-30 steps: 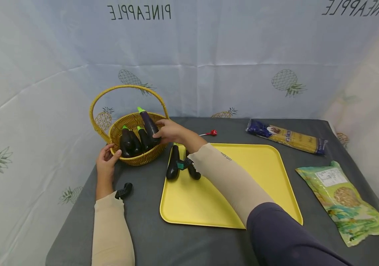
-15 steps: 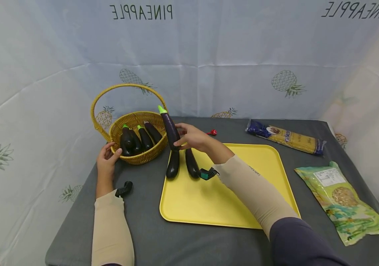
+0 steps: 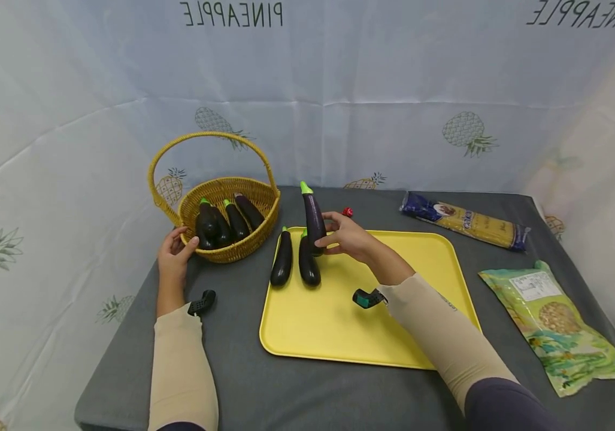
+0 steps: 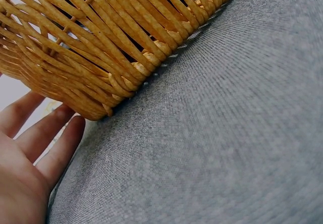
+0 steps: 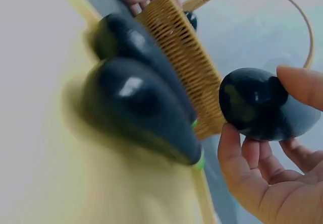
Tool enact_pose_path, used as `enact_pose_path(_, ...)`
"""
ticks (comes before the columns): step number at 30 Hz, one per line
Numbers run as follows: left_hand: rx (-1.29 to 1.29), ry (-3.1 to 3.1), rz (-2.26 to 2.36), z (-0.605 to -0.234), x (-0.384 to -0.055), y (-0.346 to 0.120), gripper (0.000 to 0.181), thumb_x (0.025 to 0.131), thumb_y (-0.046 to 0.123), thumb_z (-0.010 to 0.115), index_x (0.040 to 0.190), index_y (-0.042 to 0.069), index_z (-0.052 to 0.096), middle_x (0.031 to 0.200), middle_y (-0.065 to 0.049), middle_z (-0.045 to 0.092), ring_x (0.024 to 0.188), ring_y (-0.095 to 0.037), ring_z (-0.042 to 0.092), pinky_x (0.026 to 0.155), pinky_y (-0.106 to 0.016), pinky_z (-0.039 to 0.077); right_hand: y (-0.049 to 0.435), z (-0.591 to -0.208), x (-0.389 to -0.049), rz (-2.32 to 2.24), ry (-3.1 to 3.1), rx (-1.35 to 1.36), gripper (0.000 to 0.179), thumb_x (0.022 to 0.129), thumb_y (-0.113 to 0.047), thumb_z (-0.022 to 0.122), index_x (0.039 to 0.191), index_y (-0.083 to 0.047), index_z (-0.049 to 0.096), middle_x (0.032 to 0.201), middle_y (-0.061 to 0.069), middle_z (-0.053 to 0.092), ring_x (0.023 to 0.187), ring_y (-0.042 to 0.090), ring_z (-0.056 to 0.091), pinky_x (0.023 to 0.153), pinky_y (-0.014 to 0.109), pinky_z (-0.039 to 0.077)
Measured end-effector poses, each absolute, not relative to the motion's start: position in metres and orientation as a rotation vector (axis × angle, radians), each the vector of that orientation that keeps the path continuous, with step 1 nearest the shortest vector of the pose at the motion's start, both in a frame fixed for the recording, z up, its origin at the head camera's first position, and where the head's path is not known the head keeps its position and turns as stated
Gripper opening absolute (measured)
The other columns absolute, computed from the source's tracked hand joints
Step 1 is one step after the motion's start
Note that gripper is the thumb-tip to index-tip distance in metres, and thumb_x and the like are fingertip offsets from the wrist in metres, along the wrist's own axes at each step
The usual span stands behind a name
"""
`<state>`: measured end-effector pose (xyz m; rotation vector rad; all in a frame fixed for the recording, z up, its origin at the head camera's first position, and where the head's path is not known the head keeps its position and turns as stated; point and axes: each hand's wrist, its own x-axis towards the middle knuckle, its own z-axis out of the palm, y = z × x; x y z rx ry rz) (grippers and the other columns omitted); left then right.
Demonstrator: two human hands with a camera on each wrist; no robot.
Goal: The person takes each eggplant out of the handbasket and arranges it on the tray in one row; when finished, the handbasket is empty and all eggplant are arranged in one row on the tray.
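Observation:
My right hand (image 3: 351,239) grips a dark purple eggplant (image 3: 314,221) with a bright green stem end, held upright over the back left of the yellow tray (image 3: 339,323). In the right wrist view its rounded bottom (image 5: 255,103) shows between thumb and fingers. Two eggplants lie side by side on the tray, one at the left edge (image 3: 282,260) and one beside it (image 3: 308,263). My left hand (image 3: 173,257) holds the near left rim of the wicker basket (image 3: 232,254), thumb at the rim and fingers (image 4: 48,128) along the outside. Several eggplants (image 3: 238,221) lie in the basket.
At the back right lies a blue and yellow pasta packet (image 3: 463,221). A green printed bag (image 3: 557,326) lies at the right. A small red thing (image 3: 347,212) sits behind the tray. The grey table (image 3: 242,371) ends at a patterned curtain (image 3: 393,90).
My right hand has lifted the eggplant out of the basket and carried it right, over the tray beyond the eggplants there. My left hand has stayed at the basket rim.

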<state>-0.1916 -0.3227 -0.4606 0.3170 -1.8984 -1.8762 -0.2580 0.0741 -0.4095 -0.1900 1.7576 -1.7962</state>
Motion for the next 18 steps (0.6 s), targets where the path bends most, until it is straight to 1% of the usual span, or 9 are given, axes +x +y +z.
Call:
enact_pose_path(5, 0.324, -1.899, -1.879, -0.462, -0.192, -0.325, 0.045, 0.086, 0.009, 0.074, 0.128, 0.001, 0.058, 0.128, -0.014, 0.057, 0.116, -0.019, 0.053, 0.088, -0.020, 0.045, 0.083, -0.425, -0.251, -1.776, 1.794, -0.138, 0.078, 0.085, 0.003, 0.070, 0.149, -0.012, 0.029, 0.130, 0.020, 0.046, 0.105, 0.033, 0.060, 0.085, 0.047, 0.051)
enact_pose_path(9, 0.321, -1.889, -1.895, -0.461, -0.193, -0.325, 0.043, 0.086, 0.008, 0.074, 0.126, 0.002, 0.059, 0.129, -0.014, 0.057, 0.116, -0.019, 0.053, 0.088, -0.020, 0.045, 0.088, -0.437, -0.244, -1.752, 1.808, -0.118, 0.078, 0.084, 0.000, 0.073, 0.148, -0.010, 0.028, 0.129, 0.022, 0.046, 0.105, 0.033, 0.060, 0.084, 0.045, 0.052)
enact_pose_path(12, 0.321, -1.896, -1.887, -0.461, -0.193, -0.325, 0.044, 0.086, 0.008, 0.074, 0.127, 0.001, 0.059, 0.129, -0.014, 0.057, 0.116, -0.019, 0.054, 0.088, -0.020, 0.045, 0.092, -0.442, -0.239, -1.720, 1.840, -0.100, 0.077, 0.084, -0.003, 0.073, 0.147, -0.007, 0.028, 0.127, 0.023, 0.047, 0.105, 0.033, 0.060, 0.083, 0.045, 0.052)
enact_pose_path(16, 0.329, -1.896, -1.889, -0.461, -0.192, -0.324, 0.045, 0.086, 0.010, 0.075, 0.127, 0.001, 0.059, 0.125, -0.010, 0.059, 0.115, -0.017, 0.054, 0.088, -0.020, 0.045, 0.098, -0.447, -0.232, -1.669, 1.881, -0.087, 0.075, 0.084, -0.005, 0.073, 0.145, -0.002, 0.030, 0.124, 0.023, 0.050, 0.104, 0.033, 0.060, 0.081, 0.045, 0.053)
enact_pose_path(18, 0.332, -1.881, -1.909, -0.461, -0.192, -0.324, 0.045, 0.086, 0.011, 0.075, 0.126, 0.002, 0.059, 0.126, -0.011, 0.058, 0.114, -0.017, 0.053, 0.088, -0.019, 0.045, 0.100, -0.449, -0.228, -1.642, 1.886, -0.088, 0.074, 0.084, -0.005, 0.073, 0.145, 0.000, 0.031, 0.122, 0.023, 0.052, 0.103, 0.033, 0.061, 0.080, 0.044, 0.054)
